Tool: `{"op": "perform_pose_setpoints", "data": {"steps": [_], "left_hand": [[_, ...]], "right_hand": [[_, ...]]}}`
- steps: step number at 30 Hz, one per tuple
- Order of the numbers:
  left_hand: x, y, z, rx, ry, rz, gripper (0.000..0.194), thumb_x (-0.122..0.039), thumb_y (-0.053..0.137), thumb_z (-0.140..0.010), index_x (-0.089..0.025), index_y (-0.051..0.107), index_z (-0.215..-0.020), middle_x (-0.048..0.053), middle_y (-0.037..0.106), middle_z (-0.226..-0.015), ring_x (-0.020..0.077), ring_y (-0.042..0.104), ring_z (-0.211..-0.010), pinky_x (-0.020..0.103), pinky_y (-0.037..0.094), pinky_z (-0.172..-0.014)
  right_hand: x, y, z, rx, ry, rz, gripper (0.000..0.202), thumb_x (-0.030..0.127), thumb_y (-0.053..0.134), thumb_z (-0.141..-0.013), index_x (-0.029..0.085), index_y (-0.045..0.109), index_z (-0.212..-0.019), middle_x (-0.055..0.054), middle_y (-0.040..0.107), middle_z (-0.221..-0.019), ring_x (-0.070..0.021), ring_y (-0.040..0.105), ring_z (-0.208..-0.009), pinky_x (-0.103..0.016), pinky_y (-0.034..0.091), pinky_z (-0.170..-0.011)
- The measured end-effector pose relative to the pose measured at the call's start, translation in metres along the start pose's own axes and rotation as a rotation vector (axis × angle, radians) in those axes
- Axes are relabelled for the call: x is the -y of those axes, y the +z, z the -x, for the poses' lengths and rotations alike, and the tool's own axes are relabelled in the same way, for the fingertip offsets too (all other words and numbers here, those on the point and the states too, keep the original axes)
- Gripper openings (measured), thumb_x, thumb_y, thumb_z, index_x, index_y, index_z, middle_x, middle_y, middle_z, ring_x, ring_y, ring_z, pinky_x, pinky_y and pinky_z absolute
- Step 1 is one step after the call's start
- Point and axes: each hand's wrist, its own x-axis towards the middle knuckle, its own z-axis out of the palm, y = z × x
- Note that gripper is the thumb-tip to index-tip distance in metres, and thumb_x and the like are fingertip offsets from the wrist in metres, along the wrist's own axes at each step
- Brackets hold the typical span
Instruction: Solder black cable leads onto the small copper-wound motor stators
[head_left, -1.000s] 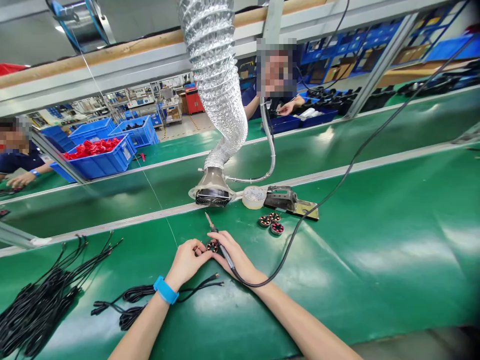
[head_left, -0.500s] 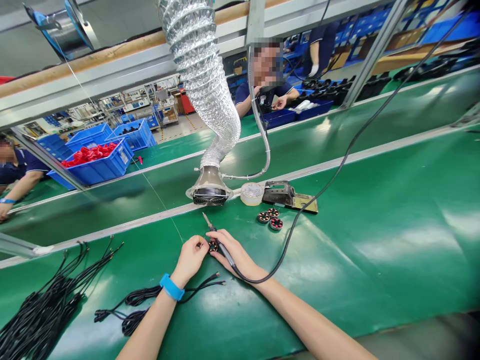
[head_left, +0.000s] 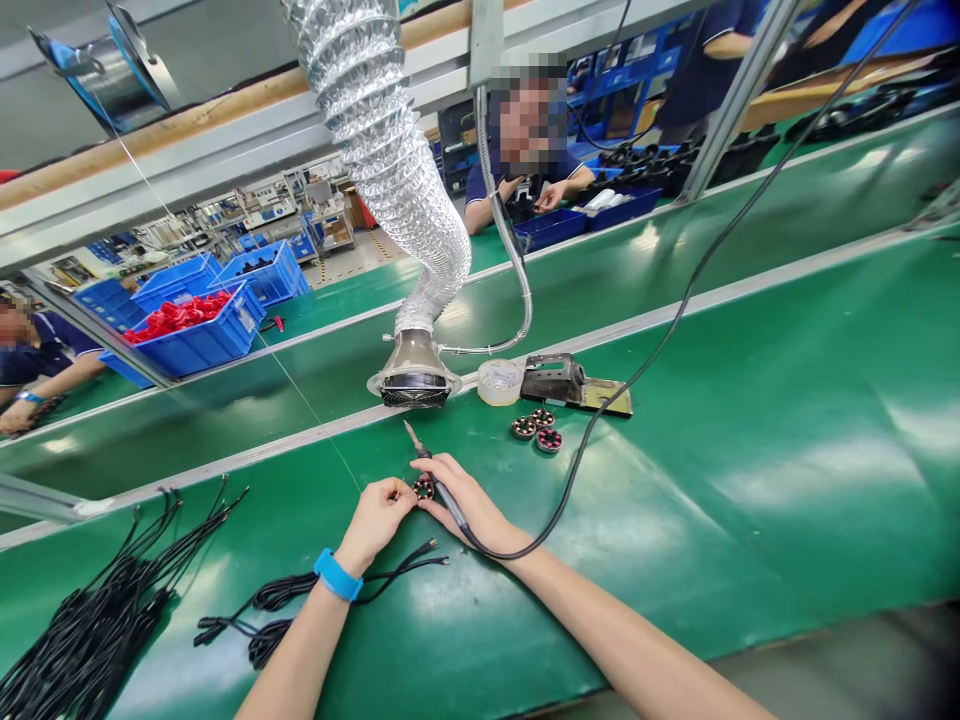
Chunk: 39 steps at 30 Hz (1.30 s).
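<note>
My right hand is closed around a soldering iron, its bare tip pointing up and away toward the fan. Between my hands is a small round motor stator with copper coils, touched by fingers on both sides. My left hand, with a blue wristband, is closed in a pinch at the stator's left edge. A thin wire runs down from a spool toward my left hand; its end is hidden there. Several black cables lie by my left wrist.
A fan hood on a silver duct hangs ahead. Right of it are a tape roll, an iron stand and three more stators. A cable heap lies left. Co-workers sit beyond blue bins.
Both hands keep their hold, with the stator and soldering iron nearly still. The view has shifted slightly. A co-worker at the far right back has moved.
</note>
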Motion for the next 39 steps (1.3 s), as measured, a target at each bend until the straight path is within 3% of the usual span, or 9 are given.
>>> {"op": "perform_pose_setpoints", "data": {"steps": [5,7,11,14,18,26,31,36,39], "left_hand": [[-0.012,0.001,0.004,0.016,-0.102,0.192,0.031,-0.046,0.068,-0.074,-0.015,0.063,-0.076,-0.004,0.053,-0.063,0.0063,0.031,-0.047,0.023,0.02,-0.047],[-0.014,0.0,0.004,-0.032,-0.122,0.226,0.032,-0.047,0.068,-0.074,-0.016,0.063,-0.079,-0.004,0.053,-0.064,0.0052,0.027,-0.045,0.023,0.017,-0.045],[-0.009,-0.001,0.001,-0.161,-0.062,0.088,0.036,-0.051,0.069,-0.074,-0.015,0.065,-0.075,-0.001,0.059,-0.065,0.0089,0.042,-0.052,0.024,0.03,-0.051],[-0.004,0.002,-0.001,-0.153,-0.005,0.004,0.034,-0.049,0.071,-0.074,-0.015,0.068,-0.075,0.003,0.066,-0.073,0.0148,0.055,-0.066,0.026,0.04,-0.063],[-0.004,0.006,-0.003,-0.144,0.026,0.023,0.03,-0.045,0.068,-0.074,-0.015,0.068,-0.076,0.006,0.07,-0.079,0.0191,0.061,-0.074,0.029,0.046,-0.071],[-0.01,0.001,-0.008,-0.15,0.087,0.111,0.026,-0.042,0.066,-0.078,-0.016,0.068,-0.08,0.004,0.069,-0.083,0.0184,0.061,-0.079,0.028,0.045,-0.075],[-0.003,-0.005,-0.004,-0.131,0.004,-0.021,0.031,-0.046,0.067,-0.079,-0.015,0.069,-0.078,0.004,0.068,-0.077,0.0176,0.057,-0.072,0.028,0.041,-0.067],[0.0,0.002,-0.002,-0.057,0.004,0.065,0.022,-0.037,0.067,-0.076,-0.015,0.068,-0.076,0.004,0.068,-0.077,0.0157,0.057,-0.072,0.026,0.041,-0.067],[-0.004,0.009,-0.001,-0.055,-0.048,0.164,0.018,-0.033,0.068,-0.072,-0.015,0.067,-0.073,0.001,0.063,-0.07,0.0104,0.048,-0.058,0.023,0.034,-0.055]], "right_hand": [[0.002,-0.003,-0.001,0.016,-0.005,0.012,0.052,0.011,0.06,-0.09,0.026,0.049,-0.138,-0.007,0.053,-0.115,-0.0172,0.061,-0.094,-0.033,0.054,-0.087],[0.003,-0.004,-0.001,0.019,-0.015,0.016,0.053,0.01,0.06,-0.09,0.026,0.048,-0.139,-0.007,0.053,-0.116,-0.0173,0.061,-0.094,-0.032,0.053,-0.087],[0.004,-0.004,-0.001,0.023,-0.019,0.017,0.055,0.009,0.06,-0.09,0.026,0.047,-0.14,-0.007,0.052,-0.118,-0.0173,0.061,-0.096,-0.032,0.053,-0.088],[0.004,-0.003,-0.001,0.018,-0.012,0.012,0.054,0.009,0.061,-0.089,0.026,0.048,-0.139,-0.007,0.052,-0.118,-0.017,0.061,-0.095,-0.031,0.053,-0.086],[0.002,-0.003,-0.001,0.016,-0.015,0.01,0.054,0.009,0.06,-0.089,0.026,0.048,-0.139,-0.007,0.052,-0.119,-0.0167,0.061,-0.095,-0.031,0.053,-0.087],[0.001,-0.005,-0.002,0.026,-0.023,0.006,0.057,0.009,0.063,-0.088,0.028,0.048,-0.14,-0.007,0.053,-0.118,-0.0169,0.061,-0.095,-0.032,0.053,-0.087],[0.0,-0.007,-0.003,0.03,-0.018,-0.004,0.057,0.009,0.061,-0.088,0.027,0.047,-0.14,-0.007,0.052,-0.12,-0.0162,0.061,-0.095,-0.031,0.053,-0.089],[-0.001,-0.008,-0.004,0.048,-0.016,-0.006,0.057,0.009,0.061,-0.089,0.027,0.046,-0.14,-0.007,0.052,-0.119,-0.016,0.061,-0.094,-0.032,0.053,-0.089],[-0.002,-0.008,-0.005,0.049,-0.019,-0.003,0.055,0.009,0.061,-0.09,0.027,0.046,-0.14,-0.006,0.052,-0.117,-0.0162,0.062,-0.095,-0.032,0.053,-0.09]]}}
